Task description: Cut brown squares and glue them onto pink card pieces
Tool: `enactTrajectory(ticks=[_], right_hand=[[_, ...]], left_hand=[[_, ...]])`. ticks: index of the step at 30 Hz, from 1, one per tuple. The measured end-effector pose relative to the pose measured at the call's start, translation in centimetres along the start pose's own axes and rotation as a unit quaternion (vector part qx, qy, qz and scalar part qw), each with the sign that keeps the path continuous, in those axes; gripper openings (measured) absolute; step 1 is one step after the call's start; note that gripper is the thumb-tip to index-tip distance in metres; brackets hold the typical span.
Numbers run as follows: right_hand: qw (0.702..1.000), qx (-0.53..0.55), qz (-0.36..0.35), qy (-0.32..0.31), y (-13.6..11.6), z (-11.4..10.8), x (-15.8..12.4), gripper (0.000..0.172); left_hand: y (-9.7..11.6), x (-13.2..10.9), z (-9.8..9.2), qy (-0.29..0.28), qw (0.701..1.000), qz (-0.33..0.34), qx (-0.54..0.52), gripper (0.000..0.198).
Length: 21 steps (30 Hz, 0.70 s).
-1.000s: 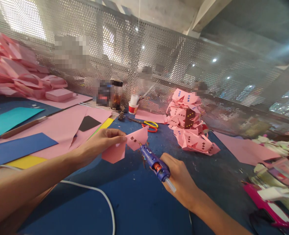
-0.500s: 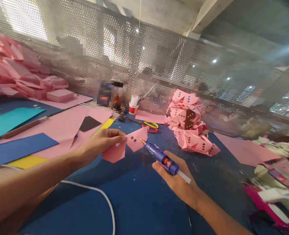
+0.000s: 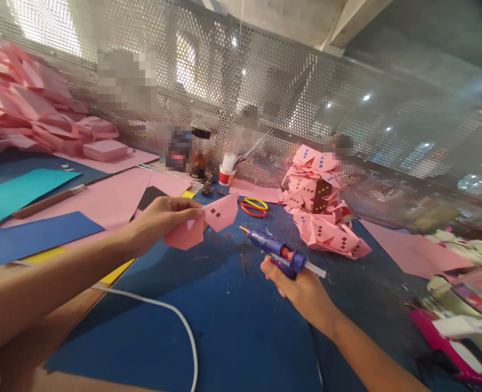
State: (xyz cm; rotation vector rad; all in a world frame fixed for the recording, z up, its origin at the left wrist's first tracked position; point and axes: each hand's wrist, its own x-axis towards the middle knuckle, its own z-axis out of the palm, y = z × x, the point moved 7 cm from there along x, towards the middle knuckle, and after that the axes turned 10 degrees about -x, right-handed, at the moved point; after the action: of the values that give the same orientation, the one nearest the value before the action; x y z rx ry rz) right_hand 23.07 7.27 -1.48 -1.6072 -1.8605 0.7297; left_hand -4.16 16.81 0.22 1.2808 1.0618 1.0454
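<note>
My left hand (image 3: 159, 219) pinches a folded pink paper piece (image 3: 202, 223) with small dark squares, holding it above the blue table mat (image 3: 232, 326). My right hand (image 3: 298, 286) grips a blue glue gun (image 3: 275, 252) with a clear glue stick out its back. The gun's nozzle points left toward the paper, a short gap away from it. A white cord (image 3: 171, 316) curves across the mat below my left arm.
A heap of finished pink paper pieces (image 3: 320, 201) stands at the back right, with yellow and red scissors (image 3: 252, 207) beside it. Pink, blue, teal and yellow sheets (image 3: 40, 218) lie at the left. A jar (image 3: 200, 155) and a cup (image 3: 226, 173) stand by the perforated metal wall.
My right hand has drawn the glue gun back to the right, away from the paper, and leveled it. My left hand has raised the pink piece slightly.
</note>
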Motion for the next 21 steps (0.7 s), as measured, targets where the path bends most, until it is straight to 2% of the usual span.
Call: enactTrajectory(ticks=[6,10,15,21], right_hand=[[0.999,-0.026,0.021,-0.026,-0.6,0.8,1.2,0.04],[0.997,-0.046,0.009,-0.057,-1.4,1.7,2.3,0.037],[0.995,-0.057,-0.01,-0.084,-1.9,2.8,3.1,0.033],[0.992,-0.082,-0.017,-0.097,-1.9,3.3,3.4,0.029]], left_hand=[[0.8,0.0,-2.6,0.055,0.998,0.016,0.024,0.037],[0.5,0.3,-3.2,0.052,0.998,0.022,0.035,0.036],[-0.2,0.9,-4.1,0.079,0.997,0.019,0.019,0.033],[-0.6,1.2,-4.1,0.073,0.997,0.008,0.011,0.029]])
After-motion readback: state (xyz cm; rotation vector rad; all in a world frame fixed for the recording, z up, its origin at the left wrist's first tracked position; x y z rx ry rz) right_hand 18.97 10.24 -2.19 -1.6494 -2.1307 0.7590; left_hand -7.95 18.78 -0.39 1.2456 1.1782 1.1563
